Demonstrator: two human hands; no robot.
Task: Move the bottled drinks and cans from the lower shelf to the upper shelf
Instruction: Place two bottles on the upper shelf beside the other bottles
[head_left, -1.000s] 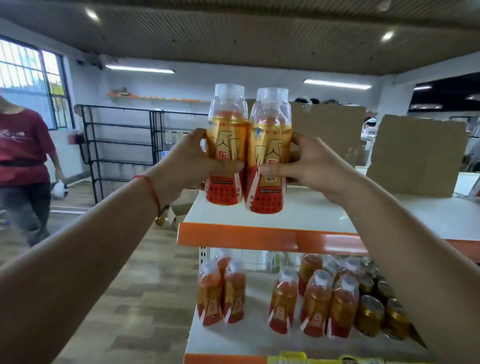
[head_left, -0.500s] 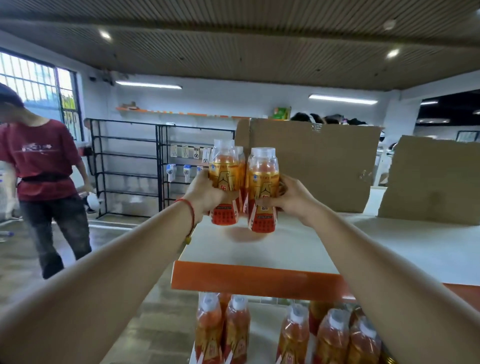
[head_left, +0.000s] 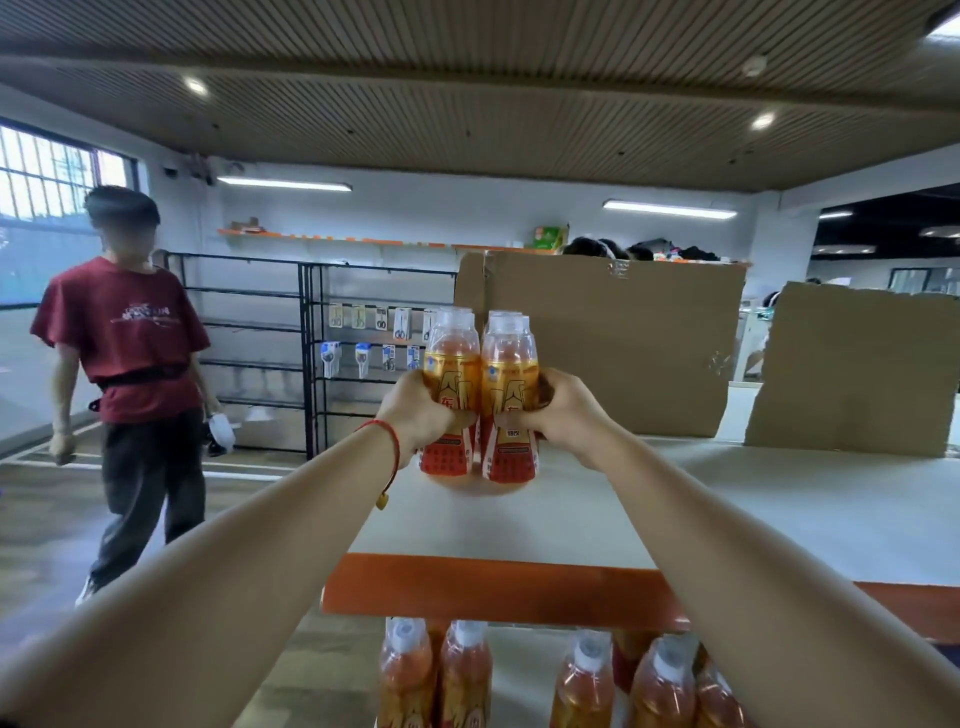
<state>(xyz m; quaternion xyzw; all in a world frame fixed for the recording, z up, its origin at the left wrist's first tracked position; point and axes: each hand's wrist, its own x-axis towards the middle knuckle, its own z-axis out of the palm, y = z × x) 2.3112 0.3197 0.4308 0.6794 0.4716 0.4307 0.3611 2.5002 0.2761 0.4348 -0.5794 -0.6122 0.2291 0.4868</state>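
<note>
Two orange drink bottles with clear caps and red lower labels stand side by side on the white upper shelf (head_left: 727, 509), near its left end. My left hand (head_left: 415, 415) grips the left bottle (head_left: 451, 364) and my right hand (head_left: 566, 415) grips the right bottle (head_left: 510, 374). Their bases seem to touch the shelf top. Further clear caps show just behind them; I cannot tell how many bottles are there. Below the shelf's orange front edge (head_left: 493, 587), several more orange bottles (head_left: 465, 675) stand on the lower shelf.
Two upright cardboard sheets (head_left: 613, 338) (head_left: 857, 369) stand at the back of the upper shelf. A person in a red shirt (head_left: 124, 338) stands on the floor at left. A black wire rack (head_left: 249, 338) lines the far wall.
Both hands carried the bottles forward and down from mid-air onto the upper shelf. My view rose, hiding most of the lower shelf. The person at left came closer.
</note>
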